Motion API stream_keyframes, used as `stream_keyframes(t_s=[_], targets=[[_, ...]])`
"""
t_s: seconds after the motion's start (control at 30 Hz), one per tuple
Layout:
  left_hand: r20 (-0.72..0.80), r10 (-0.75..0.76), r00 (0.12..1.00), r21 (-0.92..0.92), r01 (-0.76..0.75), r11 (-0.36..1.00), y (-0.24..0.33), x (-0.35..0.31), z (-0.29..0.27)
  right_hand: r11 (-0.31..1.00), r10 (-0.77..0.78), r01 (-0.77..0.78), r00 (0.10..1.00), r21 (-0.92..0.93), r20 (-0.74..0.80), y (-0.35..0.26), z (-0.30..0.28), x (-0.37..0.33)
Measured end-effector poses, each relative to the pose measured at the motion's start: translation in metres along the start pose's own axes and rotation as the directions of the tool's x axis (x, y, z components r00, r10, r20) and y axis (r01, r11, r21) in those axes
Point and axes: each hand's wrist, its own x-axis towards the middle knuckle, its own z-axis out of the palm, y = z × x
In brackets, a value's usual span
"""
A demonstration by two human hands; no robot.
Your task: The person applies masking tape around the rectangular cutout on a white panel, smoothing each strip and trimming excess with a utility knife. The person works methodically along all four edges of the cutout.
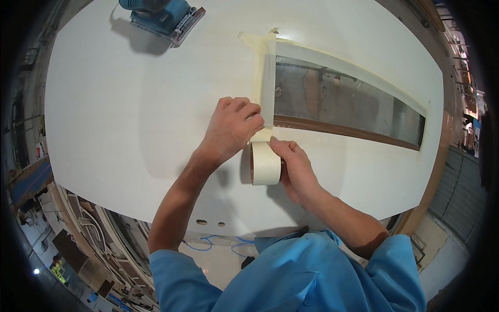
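Right hand [296, 166] grips a cream tape roll [266, 165] between thumb and fingers, just below the left end of the glass window [338, 93]; left hand [233, 125], fingers curled, meets the tape strip [264, 78] left of the window, its hold unclear.

Wide cream tape roll [266, 165], on its edge, just below frame centre, partly unwound, pale strip [262, 135] leading upward

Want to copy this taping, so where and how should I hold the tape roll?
Probably the right end of the tape roll, from the right, like the right hand: the roll's axis runs left to right and the tape strip leaves the far side, so the strip stays clear.
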Motion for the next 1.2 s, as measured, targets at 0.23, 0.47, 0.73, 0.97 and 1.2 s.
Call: stream_keyframes(t_s=[0.23, 0.47, 0.73, 0.97, 1.2], targets=[[-0.026, 0.127, 0.992, 0.062, -0.125, 0.99, -0.007, -0.003, 0.003, 0.996, 0.08, -0.08, 0.997, -0.04, 0.009, -0.002, 0.004, -0.001], [0.036, 0.044, 0.998, 0.042, -0.046, 0.998, 0.001, 0.001, -0.003, 0.981, 0.194, -0.194, 0.981, -0.021, 0.0, -0.006, 0.006, -0.003], [0.058, 0.027, 0.998, -0.086, -0.022, 0.996, -0.009, 0.01, -0.001, 0.978, 0.163, -0.162, 0.987, 0.128, 0.006, -0.002, 0.013, 0.008], [0.117, 0.049, 0.992, -0.112, -0.036, 0.993, -0.014, 0.014, -0.002, 0.923, 0.237, -0.213, 0.971, 0.319, -0.037, -0.003, 0.018, 0.014], [0.18, 0.058, 0.982, -0.119, -0.037, 0.992, -0.016, 0.019, -0.004, 0.909, 0.261, -0.212, 0.961, 0.359, -0.094, 0.008, 0.016, 0.035]])
